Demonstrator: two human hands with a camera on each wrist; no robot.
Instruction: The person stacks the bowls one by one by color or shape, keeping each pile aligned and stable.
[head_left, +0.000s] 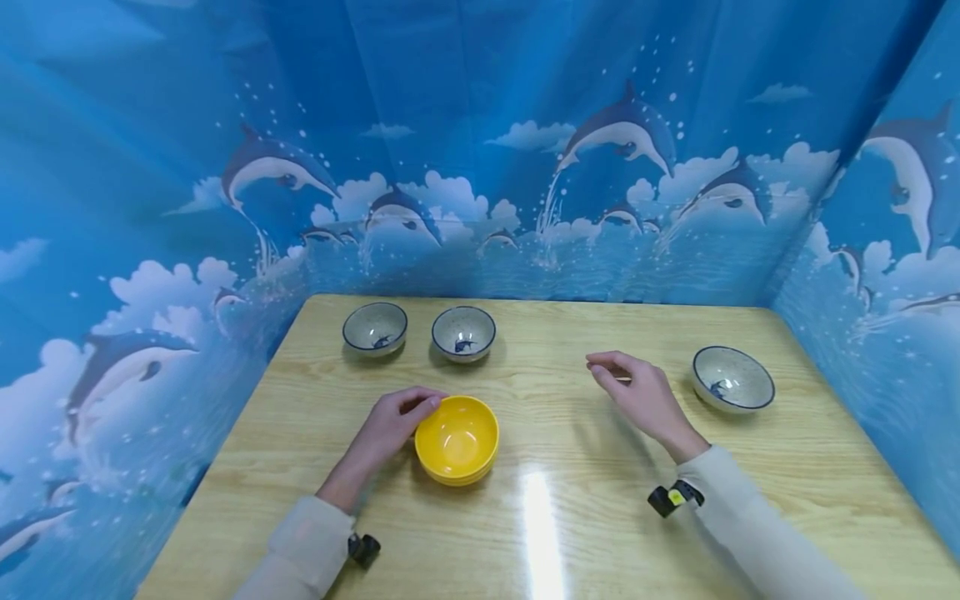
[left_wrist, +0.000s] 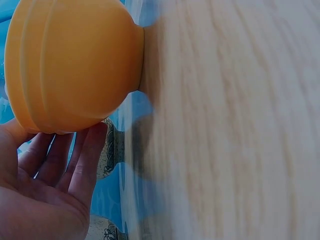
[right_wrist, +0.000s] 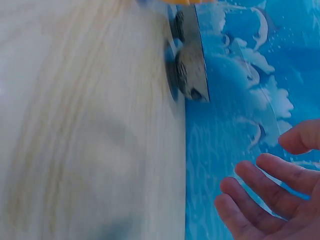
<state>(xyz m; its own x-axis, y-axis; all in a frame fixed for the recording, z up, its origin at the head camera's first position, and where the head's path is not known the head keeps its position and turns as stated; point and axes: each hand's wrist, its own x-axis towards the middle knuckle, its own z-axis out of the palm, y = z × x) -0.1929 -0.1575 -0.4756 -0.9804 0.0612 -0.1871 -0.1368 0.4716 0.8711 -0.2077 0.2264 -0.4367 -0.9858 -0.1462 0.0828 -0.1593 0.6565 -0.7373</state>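
Observation:
A nested stack of yellow bowls (head_left: 457, 437) stands on the wooden table, their layered rims showing in the left wrist view. My left hand (head_left: 397, 421) grips the stack at its left side; the thumb (left_wrist: 12, 131) is at the rim and the fingers (left_wrist: 87, 155) lie against the outer wall. Above the table, right of the stack, my right hand (head_left: 637, 393) is held with loosely bent fingers (right_wrist: 270, 180) and nothing in them. A speckled grey bowl with a dark blue rim (head_left: 733, 380) sits to the right of that hand.
Two more speckled grey bowls, one at the far left (head_left: 375, 329) and one beside it (head_left: 463, 333), stand near the back edge of the table (head_left: 570, 500). A blue dolphin-print curtain (head_left: 465, 150) encloses the table at the back and sides.

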